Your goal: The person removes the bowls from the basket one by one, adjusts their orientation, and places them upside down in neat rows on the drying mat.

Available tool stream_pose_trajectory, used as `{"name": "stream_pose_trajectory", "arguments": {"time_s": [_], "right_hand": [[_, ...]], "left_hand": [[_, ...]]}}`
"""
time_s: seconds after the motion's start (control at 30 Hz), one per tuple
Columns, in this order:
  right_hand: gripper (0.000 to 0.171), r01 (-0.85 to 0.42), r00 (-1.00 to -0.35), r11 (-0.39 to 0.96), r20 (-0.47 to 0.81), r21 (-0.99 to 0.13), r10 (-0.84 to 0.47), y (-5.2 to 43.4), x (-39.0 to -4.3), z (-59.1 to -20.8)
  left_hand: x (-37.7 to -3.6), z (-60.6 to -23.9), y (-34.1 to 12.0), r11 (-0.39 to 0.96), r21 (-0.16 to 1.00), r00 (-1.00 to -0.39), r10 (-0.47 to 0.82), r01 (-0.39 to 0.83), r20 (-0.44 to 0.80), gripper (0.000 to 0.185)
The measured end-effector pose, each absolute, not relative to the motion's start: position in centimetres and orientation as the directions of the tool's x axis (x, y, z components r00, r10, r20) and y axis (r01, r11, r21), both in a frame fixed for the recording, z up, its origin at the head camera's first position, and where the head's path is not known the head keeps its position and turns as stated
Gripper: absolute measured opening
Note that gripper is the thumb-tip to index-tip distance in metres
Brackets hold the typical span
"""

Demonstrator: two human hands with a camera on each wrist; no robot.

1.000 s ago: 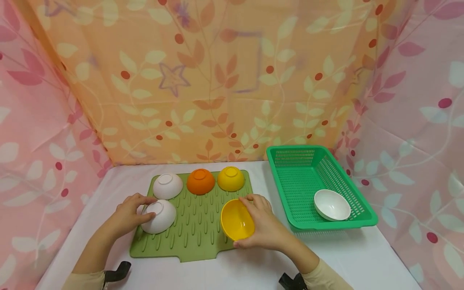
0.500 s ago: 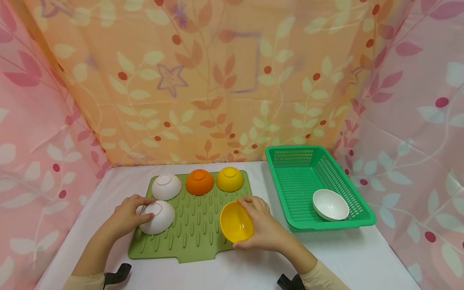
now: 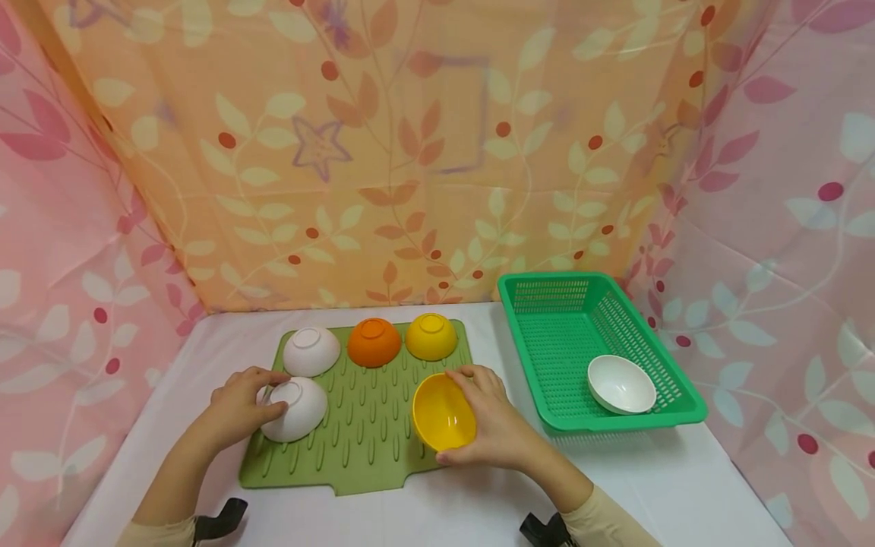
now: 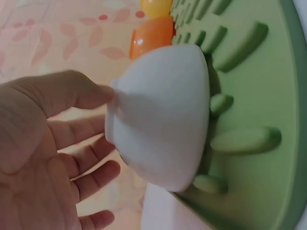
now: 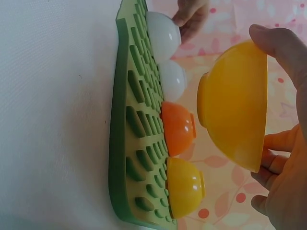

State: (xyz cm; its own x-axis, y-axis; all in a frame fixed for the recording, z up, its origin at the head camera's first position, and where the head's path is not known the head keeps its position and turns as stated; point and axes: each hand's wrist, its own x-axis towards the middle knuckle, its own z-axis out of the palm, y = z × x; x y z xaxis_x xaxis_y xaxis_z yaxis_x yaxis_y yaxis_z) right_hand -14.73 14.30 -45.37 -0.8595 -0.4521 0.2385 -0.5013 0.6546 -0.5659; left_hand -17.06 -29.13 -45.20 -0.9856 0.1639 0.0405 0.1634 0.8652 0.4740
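Observation:
My left hand (image 3: pixel 239 408) pinches the foot ring of a white bowl (image 3: pixel 304 410), which sits upside down on the front left of the green drying mat (image 3: pixel 369 463). In the left wrist view, thumb and fingertips meet that ring, and the other fingers hang loose. A yellow bowl (image 3: pixel 443 414) is held by its rim in my right hand (image 3: pixel 491 425), thumb on one side and fingers on the other. It is raised over the mat's right part, its hollow tilted toward me. Behind, a white bowl (image 3: pixel 311 351), an orange bowl (image 3: pixel 374 342) and another yellow bowl (image 3: pixel 431 336) stand inverted in a row.
At the right stands a green plastic basket (image 3: pixel 554 365), with a white bowl (image 3: pixel 620 384) lying in its front corner, hollow side up. A white cloth (image 3: pixel 451 516) covers the table. Patterned curtains (image 3: pixel 410 152) enclose the back and both sides.
Both hands keep their hold and place. The yellow bowl in my right hand has risen very slightly, and the head view has shifted a little.

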Motion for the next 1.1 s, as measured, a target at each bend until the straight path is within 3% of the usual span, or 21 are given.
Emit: {"name": "stream_pose_trajectory", "arguments": {"time_s": [0.17, 0.37, 0.8, 1.1], "right_hand": [[0.119, -0.517, -0.853, 0.659, 0.271, -0.547, -0.445, 14.4, -14.7, -45.2], [0.119, -0.546, -0.838, 0.655, 0.324, -0.523, -0.439, 14.3, -14.6, -45.2], [0.122, -0.689, -0.724, 0.592, 0.436, -0.417, -0.535, 13.7, -14.1, -45.4], [0.124, -0.78, -0.617, 0.548, 0.509, -0.301, -0.6, 12.7, -13.7, -45.9]], "left_hand": [[-16.4, -44.0, -27.5, 0.855, 0.477, -0.978, 0.156, 0.203, 0.137, 0.054], [-15.1, -42.8, -23.6, 0.683, 0.674, -0.96, 0.207, 0.281, 0.19, 0.058], [-12.4, -44.9, -15.8, 0.47, 0.841, -0.875, 0.483, 0.269, 0.01, 0.056], [-12.1, -45.7, -14.7, 0.361, 0.92, -0.87, 0.491, 0.151, -0.05, 0.047]]}}
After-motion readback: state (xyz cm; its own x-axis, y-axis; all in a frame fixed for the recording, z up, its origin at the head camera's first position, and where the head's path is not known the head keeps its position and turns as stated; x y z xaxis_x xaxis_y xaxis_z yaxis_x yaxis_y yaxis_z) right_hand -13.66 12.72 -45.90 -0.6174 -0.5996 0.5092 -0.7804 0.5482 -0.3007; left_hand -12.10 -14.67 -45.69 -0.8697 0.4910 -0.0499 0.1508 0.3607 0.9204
